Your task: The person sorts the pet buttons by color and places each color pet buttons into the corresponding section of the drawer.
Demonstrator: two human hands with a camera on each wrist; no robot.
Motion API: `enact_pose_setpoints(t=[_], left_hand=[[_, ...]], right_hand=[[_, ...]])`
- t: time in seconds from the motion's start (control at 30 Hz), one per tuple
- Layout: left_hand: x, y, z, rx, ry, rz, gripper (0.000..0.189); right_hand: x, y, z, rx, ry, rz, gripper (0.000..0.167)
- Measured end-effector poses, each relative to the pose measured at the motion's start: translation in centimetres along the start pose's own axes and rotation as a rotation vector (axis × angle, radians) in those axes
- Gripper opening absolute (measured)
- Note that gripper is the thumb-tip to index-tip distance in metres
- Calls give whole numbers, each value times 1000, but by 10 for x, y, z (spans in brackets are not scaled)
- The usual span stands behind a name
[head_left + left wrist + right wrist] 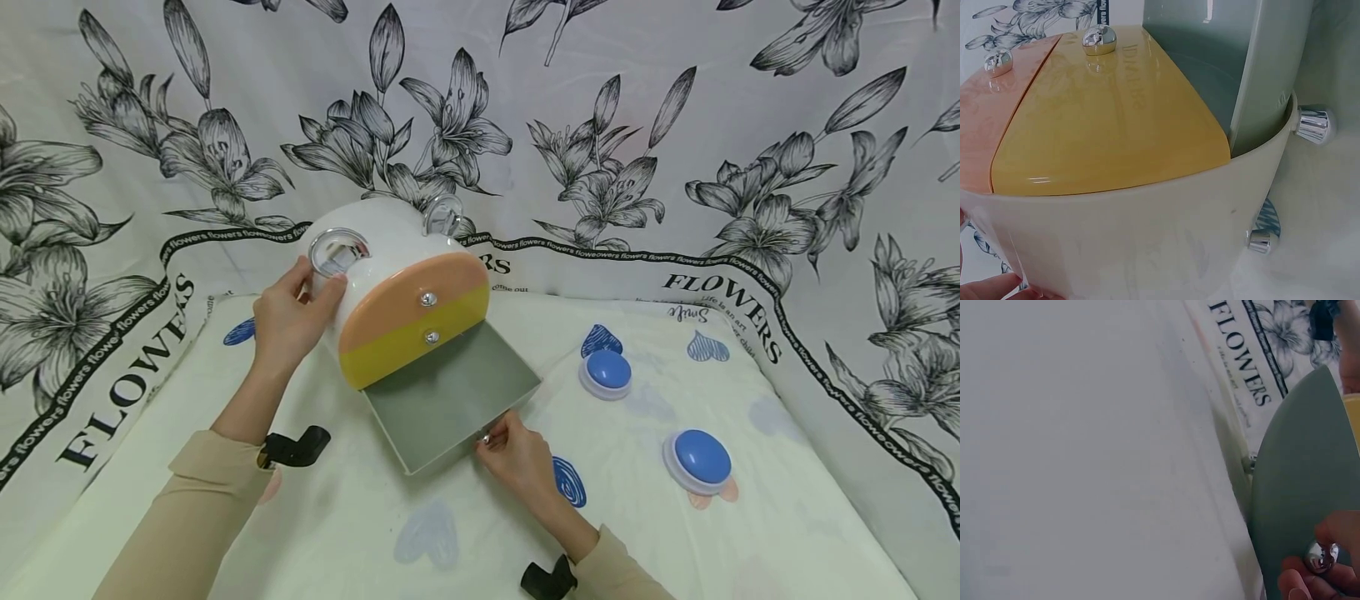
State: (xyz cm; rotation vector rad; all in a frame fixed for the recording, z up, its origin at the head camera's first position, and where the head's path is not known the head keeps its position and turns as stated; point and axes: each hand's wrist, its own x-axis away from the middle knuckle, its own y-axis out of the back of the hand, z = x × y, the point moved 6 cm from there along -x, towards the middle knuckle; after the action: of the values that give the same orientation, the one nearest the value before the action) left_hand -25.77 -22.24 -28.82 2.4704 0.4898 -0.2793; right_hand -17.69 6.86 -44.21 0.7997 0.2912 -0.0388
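A glossy white rounded drawer cabinet point(390, 225) stands on the cloth, with an orange drawer point(405, 292), a yellow drawer point(420, 337) and a green drawer point(457, 387). The green drawer is pulled far out, its inside bare. My right hand point(517, 454) pinches the silver knob point(1321, 556) on the green front. With my left hand point(296, 321) I hold the cabinet's left side around its round silver ear point(337, 250); part of the fingers is hidden behind the body. The orange and yellow drawers sit closed. Silver feet point(1315, 124) show under the cabinet in the left wrist view.
To the right lie two blue push lights with white rims, one farther back point(607, 369) and one nearer point(702, 457). A heart-patterned cloth point(495, 533) covers the surface. Behind it hangs a flower-printed curtain point(525, 183).
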Motion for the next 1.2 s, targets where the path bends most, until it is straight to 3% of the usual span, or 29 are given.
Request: enact_pose_setpoints(t=[0.23, 0.43, 0.8, 0.9, 1.2], left_hand=[[-1, 1, 1, -30, 5, -9, 44], [1, 1, 1, 4, -1, -3, 45], [1, 0, 3, -3, 23, -4, 47], [0, 0, 4, 0, 22, -4, 47], [-2, 0, 3, 10, 14, 8, 52]], right_hand=[[1, 0, -2, 4, 12, -1, 20], [4, 3, 0, -14, 51, 1, 20], [2, 16, -5, -121, 222, -33, 15], [-1, 24, -11, -133, 236, -48, 15], [-17, 53, -40, -108, 99, -143, 23]])
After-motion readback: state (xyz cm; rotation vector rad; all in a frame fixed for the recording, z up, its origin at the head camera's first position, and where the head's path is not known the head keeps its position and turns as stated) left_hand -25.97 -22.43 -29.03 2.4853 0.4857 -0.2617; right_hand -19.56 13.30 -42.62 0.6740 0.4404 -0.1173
